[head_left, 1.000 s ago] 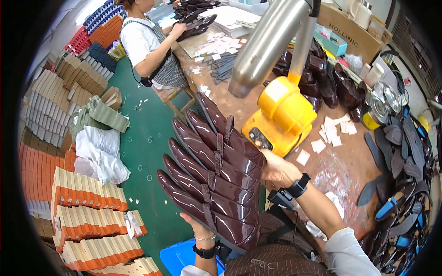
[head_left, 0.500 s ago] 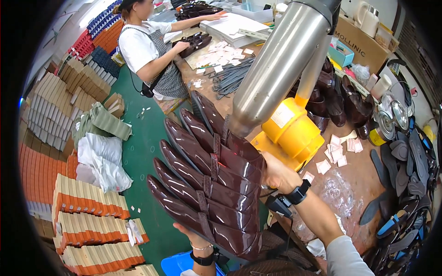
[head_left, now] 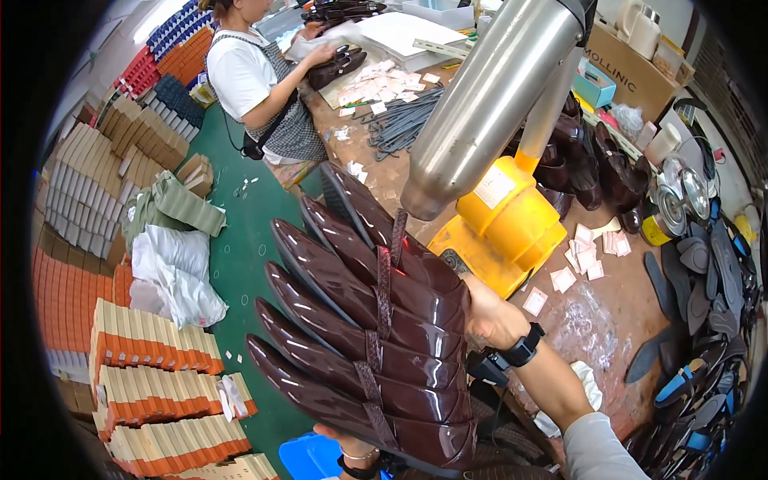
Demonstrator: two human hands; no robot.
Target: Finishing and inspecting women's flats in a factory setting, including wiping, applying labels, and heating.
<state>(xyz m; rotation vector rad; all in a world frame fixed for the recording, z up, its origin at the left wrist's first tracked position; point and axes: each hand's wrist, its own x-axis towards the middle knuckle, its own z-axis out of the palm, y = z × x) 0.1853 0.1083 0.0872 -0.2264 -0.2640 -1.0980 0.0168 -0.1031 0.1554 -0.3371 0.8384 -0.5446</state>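
Head view, item one: six dark glossy shoes (head_left: 368, 340), strapped, overlapping like a fan in the middle of the frame, toes to the left, heels to the right. They are held in the air, over the lower left edge of the worktop (head_left: 620, 280).

Right hand (head_left: 490, 310): grip closed on the heel ends, right of centre. Left hand (head_left: 350, 442): beneath the lowest shoe, lower centre, mostly covered; whether its grip is closed cannot be told.

Steel tube (head_left: 496, 104): slanting down from the upper right, behind it a yellow machine body (head_left: 512, 228).

Change noted: against half a second ago, the shoes sit lower in the frame, and less of the left hand shows. The tube's mouth, which then overlaps the uppermost shoe in the picture, now shows a small gap above its strap. Depth between them cannot be told. In effect, judged from this, the shoes are being shifted as one group beside the tube; none is set down.

Second change: upper left, the co-worker (head_left: 244, 80) no longer reaches across to the white stack (head_left: 404, 38); a whitish sheet (head_left: 328, 38) shows by the hands, above other dark shoes (head_left: 336, 70).
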